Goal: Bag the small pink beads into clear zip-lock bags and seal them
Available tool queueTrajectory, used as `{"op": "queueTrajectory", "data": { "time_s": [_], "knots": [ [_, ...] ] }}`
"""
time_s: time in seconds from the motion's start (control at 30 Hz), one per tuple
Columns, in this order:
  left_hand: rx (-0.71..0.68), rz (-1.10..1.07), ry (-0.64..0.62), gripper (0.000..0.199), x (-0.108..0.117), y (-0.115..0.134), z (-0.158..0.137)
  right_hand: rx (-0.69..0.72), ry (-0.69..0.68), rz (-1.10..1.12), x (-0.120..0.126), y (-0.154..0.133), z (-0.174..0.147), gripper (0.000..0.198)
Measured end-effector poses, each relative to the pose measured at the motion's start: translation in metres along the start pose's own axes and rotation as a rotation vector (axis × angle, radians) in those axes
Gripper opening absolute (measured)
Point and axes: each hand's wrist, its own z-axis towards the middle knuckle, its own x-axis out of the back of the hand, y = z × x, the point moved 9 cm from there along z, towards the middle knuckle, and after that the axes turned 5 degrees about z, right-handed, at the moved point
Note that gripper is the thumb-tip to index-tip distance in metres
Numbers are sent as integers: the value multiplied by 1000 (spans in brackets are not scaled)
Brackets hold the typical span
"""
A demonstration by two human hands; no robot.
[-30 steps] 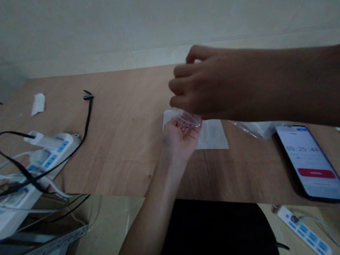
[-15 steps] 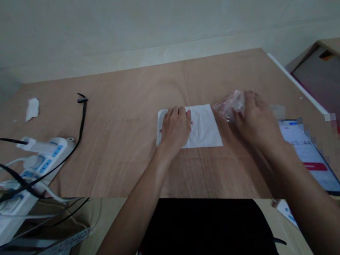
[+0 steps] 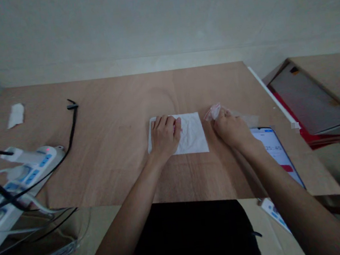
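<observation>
A white sheet, either paper or a flat bag (image 3: 191,135), lies on the wooden tabletop in front of me. My left hand (image 3: 165,135) rests palm down on its left half with fingers stretched out. A little red shows beside the thumb, too small to make out. To the right of the sheet, my right hand (image 3: 230,126) is closed on a crumpled clear plastic bag (image 3: 214,111) with reddish lines along it. Its fingertips are partly hidden behind the knuckles.
A phone with a lit screen (image 3: 273,148) lies by my right forearm. At left sits a white power strip (image 3: 45,159) with plugs and a black cable (image 3: 73,131). A torn white paper scrap (image 3: 16,115) lies at the back left; clear plastic (image 3: 251,120) lies behind the phone.
My right hand has closed more tightly round the plastic bag, which looks more bunched up. My left hand stays on the white sheet. The whole view has shifted slightly.
</observation>
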Motion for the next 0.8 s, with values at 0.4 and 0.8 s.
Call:
{"op": "queueTrajectory", "data": {
  "time_s": [0.4, 0.8],
  "knots": [
    [59, -233, 193, 29, 22, -14, -4, -44, -14, -27, 6, -4, 7, 40],
    [377, -812, 118, 37, 63, -35, -10, -126, 246, 531, 75, -20, -30, 43]
  ]
}}
